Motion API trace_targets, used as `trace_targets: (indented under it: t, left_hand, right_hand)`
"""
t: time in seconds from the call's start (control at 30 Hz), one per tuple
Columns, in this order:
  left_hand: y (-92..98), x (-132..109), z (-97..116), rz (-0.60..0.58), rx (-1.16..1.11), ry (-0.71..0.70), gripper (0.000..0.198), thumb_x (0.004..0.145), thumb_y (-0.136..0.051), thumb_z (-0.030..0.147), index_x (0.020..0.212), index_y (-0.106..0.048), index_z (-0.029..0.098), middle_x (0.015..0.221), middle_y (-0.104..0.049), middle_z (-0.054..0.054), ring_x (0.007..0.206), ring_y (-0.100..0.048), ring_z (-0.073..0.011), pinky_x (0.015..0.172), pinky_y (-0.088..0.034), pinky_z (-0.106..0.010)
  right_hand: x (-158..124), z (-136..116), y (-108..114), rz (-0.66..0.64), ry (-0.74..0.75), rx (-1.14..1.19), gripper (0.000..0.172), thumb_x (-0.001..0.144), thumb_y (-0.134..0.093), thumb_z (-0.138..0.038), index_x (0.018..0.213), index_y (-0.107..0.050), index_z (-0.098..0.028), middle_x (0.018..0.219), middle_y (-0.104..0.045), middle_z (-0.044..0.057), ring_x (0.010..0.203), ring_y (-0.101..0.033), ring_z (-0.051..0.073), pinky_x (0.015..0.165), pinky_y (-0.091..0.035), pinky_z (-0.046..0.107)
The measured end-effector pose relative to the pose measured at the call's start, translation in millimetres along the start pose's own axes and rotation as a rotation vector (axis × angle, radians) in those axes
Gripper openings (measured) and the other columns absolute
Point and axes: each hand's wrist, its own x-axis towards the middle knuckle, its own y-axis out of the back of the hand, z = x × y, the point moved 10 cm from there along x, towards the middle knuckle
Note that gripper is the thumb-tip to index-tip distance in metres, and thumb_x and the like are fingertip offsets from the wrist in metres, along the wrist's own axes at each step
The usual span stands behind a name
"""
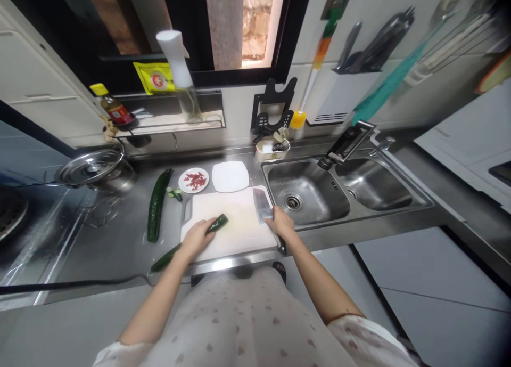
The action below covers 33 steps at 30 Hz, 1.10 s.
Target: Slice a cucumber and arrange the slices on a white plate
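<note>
My left hand point(198, 239) is closed round a short piece of cucumber point(217, 223) at the left part of the white cutting board point(239, 239). In my right hand point(280, 223) is a kitchen knife point(262, 204), its broad blade over the board's right edge. A whole cucumber point(158, 206) lies on the steel counter left of the board. Another cucumber point(164, 259) lies near the front, partly hidden by my left forearm. Small cucumber offcuts point(174, 194) sit by the board's far left corner.
Behind the board stand a plate with chopped reddish bits point(194, 180) and a white square plate point(230, 176). A double sink point(307, 191) with a dark faucet point(345, 143) is on the right. A lidded pot point(98, 170) stands at the left. A shelf point(171, 123) holds bottles.
</note>
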Motion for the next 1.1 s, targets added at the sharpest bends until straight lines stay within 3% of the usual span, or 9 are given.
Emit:
trace_targets:
  t: [0.2, 0.53, 0.7, 0.83, 0.97, 1.1]
  left_hand:
    - [-5.7, 1, 6, -0.025, 0.013, -0.016, 0.058, 0.081, -0.056, 0.022, 0.139, -0.048, 0.028, 0.118, -0.061, -0.007, 0.111, -0.055, -0.0225, 0.096, -0.04, -0.031]
    - [2.0, 1, 14, 0.116, 0.04, -0.04, 0.042, 0.084, -0.057, 0.036, 0.125, -0.059, 0.026, 0.119, -0.058, -0.006, 0.11, -0.053, -0.023, 0.096, -0.043, -0.033]
    - [2.0, 1, 20, 0.201, 0.047, -0.098, 0.045, 0.086, -0.055, 0.034, 0.13, -0.055, 0.025, 0.122, -0.058, -0.007, 0.112, -0.053, -0.0226, 0.097, -0.043, -0.033]
    - [-0.8, 3, 29, 0.221, 0.057, -0.175, 0.042, 0.089, -0.052, 0.034, 0.13, -0.056, 0.026, 0.119, -0.06, -0.006, 0.109, -0.055, -0.0208, 0.096, -0.045, -0.032]
    - [-1.0, 6, 33, 0.256, 0.063, -0.22, 0.035, 0.093, -0.047, 0.037, 0.125, -0.059, 0.027, 0.111, -0.064, -0.005, 0.102, -0.059, -0.0192, 0.09, -0.048, -0.03]
    - [-4.2, 6, 33, 0.286, 0.074, -0.25, 0.035, 0.094, -0.047, 0.036, 0.125, -0.059, 0.027, 0.109, -0.065, -0.005, 0.099, -0.06, -0.0181, 0.085, -0.049, -0.028]
  right_hand:
    - [4, 4, -5, -0.001, -0.017, 0.024, 0.045, 0.082, -0.064, -0.044, 0.118, -0.051, -0.019, 0.121, -0.061, 0.013, 0.107, -0.06, 0.025, 0.081, -0.043, 0.03]
    - [4, 7, 0, -0.029, -0.081, 0.112, 0.05, 0.077, -0.068, -0.044, 0.116, -0.053, -0.017, 0.113, -0.065, 0.013, 0.103, -0.061, 0.025, 0.077, -0.043, 0.029]
    - [6, 11, -2, 0.001, -0.051, 0.235, 0.029, 0.081, -0.062, -0.036, 0.101, -0.057, -0.016, 0.094, -0.067, 0.008, 0.092, -0.062, 0.021, 0.072, -0.042, 0.025]
    - [3, 11, -9, 0.047, -0.053, 0.467, 0.018, 0.085, -0.053, -0.033, 0.095, -0.051, -0.018, 0.078, -0.062, 0.001, 0.074, -0.063, 0.016, 0.062, -0.042, 0.022]
    - [-5, -2, -14, 0.062, -0.07, 0.749, 0.021, 0.088, -0.046, -0.039, 0.097, -0.047, -0.02, 0.069, -0.054, -0.006, 0.053, -0.059, 0.011, 0.05, -0.04, 0.02]
    - [-17, -38, -8, -0.006, 0.057, 0.758, 0.026, 0.086, -0.054, -0.04, 0.1, -0.053, -0.018, 0.071, -0.06, -0.002, 0.058, -0.061, 0.013, 0.052, -0.043, 0.021]
